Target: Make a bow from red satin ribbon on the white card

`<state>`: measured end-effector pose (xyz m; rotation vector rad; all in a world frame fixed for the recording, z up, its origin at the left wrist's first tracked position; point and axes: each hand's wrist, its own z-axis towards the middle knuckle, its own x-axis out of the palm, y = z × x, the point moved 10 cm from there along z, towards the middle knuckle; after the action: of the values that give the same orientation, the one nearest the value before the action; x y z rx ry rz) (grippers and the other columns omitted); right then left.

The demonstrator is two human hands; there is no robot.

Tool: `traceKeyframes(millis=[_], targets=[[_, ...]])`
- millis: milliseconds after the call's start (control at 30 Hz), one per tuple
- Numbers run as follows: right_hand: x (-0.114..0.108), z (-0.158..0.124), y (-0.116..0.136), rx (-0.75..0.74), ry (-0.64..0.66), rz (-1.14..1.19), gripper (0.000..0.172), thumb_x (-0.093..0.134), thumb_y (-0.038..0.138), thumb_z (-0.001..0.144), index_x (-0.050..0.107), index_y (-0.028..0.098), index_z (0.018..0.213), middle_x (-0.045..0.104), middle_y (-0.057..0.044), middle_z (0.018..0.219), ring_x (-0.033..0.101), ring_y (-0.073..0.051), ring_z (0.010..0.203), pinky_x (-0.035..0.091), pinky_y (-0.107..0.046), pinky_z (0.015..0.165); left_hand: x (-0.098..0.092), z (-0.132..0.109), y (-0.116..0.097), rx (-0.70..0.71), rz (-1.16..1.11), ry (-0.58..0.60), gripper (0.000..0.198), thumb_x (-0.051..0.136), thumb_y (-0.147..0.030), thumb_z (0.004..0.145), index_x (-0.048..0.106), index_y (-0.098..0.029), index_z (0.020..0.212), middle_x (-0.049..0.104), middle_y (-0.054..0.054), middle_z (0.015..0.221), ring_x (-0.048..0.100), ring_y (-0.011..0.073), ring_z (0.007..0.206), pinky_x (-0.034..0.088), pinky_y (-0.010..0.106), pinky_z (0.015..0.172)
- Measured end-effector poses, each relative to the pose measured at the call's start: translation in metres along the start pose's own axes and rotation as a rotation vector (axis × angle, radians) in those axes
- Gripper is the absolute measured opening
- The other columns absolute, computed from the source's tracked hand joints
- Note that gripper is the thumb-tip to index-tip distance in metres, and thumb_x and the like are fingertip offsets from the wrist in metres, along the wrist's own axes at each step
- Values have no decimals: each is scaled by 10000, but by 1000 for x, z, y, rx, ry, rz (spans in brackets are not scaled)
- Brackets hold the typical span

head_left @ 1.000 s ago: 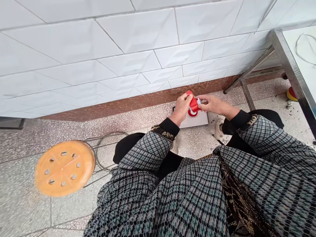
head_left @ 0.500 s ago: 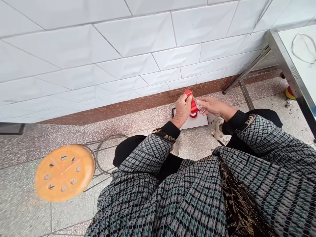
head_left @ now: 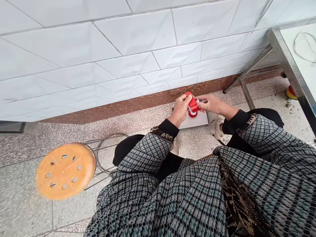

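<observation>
Left hand [head_left: 180, 108] grips red ribbon spool [head_left: 194, 105]

readable text: none. no label, brand, number or sign can be made out on any surface in the head view.

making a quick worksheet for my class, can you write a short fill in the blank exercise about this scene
1. The left hand and right hand hold a glossy item coloured ____.
2. The round stool has an ____ seat with holes in it.
3. The wall is covered with large white ____.

Missing words: red; orange; tiles
</observation>
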<state>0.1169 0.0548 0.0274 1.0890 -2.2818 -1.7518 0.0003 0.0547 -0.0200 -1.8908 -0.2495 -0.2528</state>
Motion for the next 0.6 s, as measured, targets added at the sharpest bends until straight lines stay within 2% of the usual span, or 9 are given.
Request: traceKeyframes(millis=[133,267,400,500,600], targets=[[0,1,1,-68,-8,-58,220,644,212,841,742,115,1012,663,-24,753,587,-145,638,458,-279,636,2,0,2,-27,-70,23,137,616,-253,943,644,-173,836,663,31,836,608,113,692,544,266,678],[-3,1,6,-193,-75,-177,323,662,222,811,740,112,1105,690,-73,925,595,-164,737,489,-303,703,2,0,5,-48,-55,18,151,611,-281,954,606,-183,840,626,13,817,588,113,699,539,263,708],[-4,-6,19,-338,-146,-308,380,693,168,774,721,150,1153,675,-122,1105,629,-224,952,537,-363,867,0,3,7,-23,-16,-3,151,588,-297,980,577,-195,870,606,-5,822,576,108,715,524,260,727],[-6,-4,12,-242,-153,-193,405,744,167,772,690,170,1173,661,-140,1215,648,-234,1006,569,-377,899,-6,6,0,86,80,-54,207,568,-304,1002,552,-198,825,573,-14,782,540,103,690,510,260,714],[1,-2,-12,36,-54,161,297,713,340,907,648,179,1148,687,-132,1177,675,-184,839,610,-317,721,-14,5,-13,232,242,-141,277,555,-391,1015,557,-207,808,586,-2,783,543,123,711,516,293,732]])
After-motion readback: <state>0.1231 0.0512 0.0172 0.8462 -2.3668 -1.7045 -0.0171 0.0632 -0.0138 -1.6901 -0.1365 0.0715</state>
